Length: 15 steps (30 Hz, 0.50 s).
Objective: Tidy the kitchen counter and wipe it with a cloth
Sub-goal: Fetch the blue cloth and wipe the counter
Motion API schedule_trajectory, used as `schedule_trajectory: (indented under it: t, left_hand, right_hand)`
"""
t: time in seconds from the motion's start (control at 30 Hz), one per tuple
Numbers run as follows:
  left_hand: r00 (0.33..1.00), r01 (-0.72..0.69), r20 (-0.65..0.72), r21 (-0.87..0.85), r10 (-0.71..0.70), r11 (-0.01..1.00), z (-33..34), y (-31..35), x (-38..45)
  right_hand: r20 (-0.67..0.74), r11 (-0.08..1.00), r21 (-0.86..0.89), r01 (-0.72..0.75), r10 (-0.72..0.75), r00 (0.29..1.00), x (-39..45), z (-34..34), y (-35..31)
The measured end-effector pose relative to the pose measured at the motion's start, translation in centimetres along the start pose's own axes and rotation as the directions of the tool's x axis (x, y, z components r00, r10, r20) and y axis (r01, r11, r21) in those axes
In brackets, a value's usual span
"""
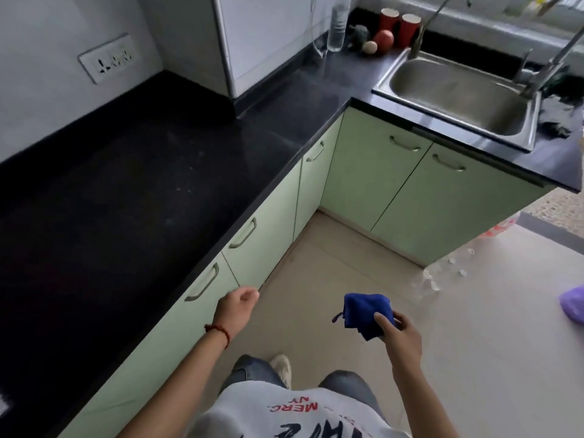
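A folded blue cloth (pixel 366 312) is held in my right hand (pixel 398 333) over the floor, thumb on top of it, away from the counter. My left hand (pixel 237 306) hangs beside the green cabinet fronts with its fingers loosely curled and nothing in it. The black L-shaped counter (pixel 132 191) runs along the left and back. At its far corner stand a clear plastic bottle (pixel 338 23), two red cups (pixel 398 25), a red apple (pixel 384 40), a small pale round fruit (pixel 369 47) and a dark lumpy item (pixel 358 36).
A steel sink (pixel 458 93) with taps is set in the counter at the right, with a dark rag (pixel 556 118) past it. A white appliance (pixel 252 36) stands at the back. Empty plastic bottles (pixel 442 273) and a purple bag (pixel 573 303) lie on the floor.
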State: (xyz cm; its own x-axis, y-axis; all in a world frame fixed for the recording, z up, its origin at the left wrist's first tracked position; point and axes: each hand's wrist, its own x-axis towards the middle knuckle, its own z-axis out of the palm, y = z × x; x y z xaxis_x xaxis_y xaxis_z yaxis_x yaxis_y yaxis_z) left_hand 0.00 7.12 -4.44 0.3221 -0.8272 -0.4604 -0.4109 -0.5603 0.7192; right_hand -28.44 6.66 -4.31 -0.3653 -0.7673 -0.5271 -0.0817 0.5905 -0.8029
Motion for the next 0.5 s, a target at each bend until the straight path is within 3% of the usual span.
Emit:
schedule_trajectory:
  t: [0.13, 0.33, 0.5]
  left_hand:
    - [0.996, -0.067, -0.055, -0.007, 0.066, 0.998, -1.5, 4.2, 4.8]
    - [0.934, -0.145, -0.319, 0.077, 0.163, 0.986, -3.2, 5.8, 10.2]
    - [0.813, -0.006, -0.572, 0.175, 0.106, 0.985, -4.2, 4.5, 11.9]
  right_hand:
    - [0.062, 0.999, -0.029, 0.028, -0.026, 0.998, 3.9, 2.3, -3.9]
    - [0.192, 0.993, -0.033, 0.114, -0.105, 0.976, 11.2, 7.3, -11.7]
    - [0.465, 0.967, -0.013, 0.256, -0.221, 0.858, 15.2, 13.7, -20.5]
